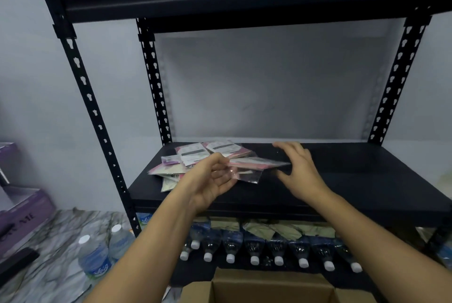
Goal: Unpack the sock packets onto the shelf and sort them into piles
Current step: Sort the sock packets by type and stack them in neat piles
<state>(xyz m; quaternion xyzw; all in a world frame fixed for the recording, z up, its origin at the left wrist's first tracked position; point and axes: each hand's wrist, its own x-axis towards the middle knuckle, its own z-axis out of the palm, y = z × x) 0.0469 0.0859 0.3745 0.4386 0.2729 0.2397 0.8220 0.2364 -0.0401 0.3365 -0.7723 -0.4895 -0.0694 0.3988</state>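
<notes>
shelf [342,180] under the grip, bare to its right | heap of packets [195,156] behind left hand [210,180]; left hand pinches one sock packet [254,164] flat | right hand [297,170] spread, empty, at packet's far end; judgement: support both ends, start the new pile well clear of the heap

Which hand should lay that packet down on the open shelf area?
Probably left. The left hand already pinches the packet, while the right hand is open at its far end, over bare shelf; the pile lies left.
</notes>
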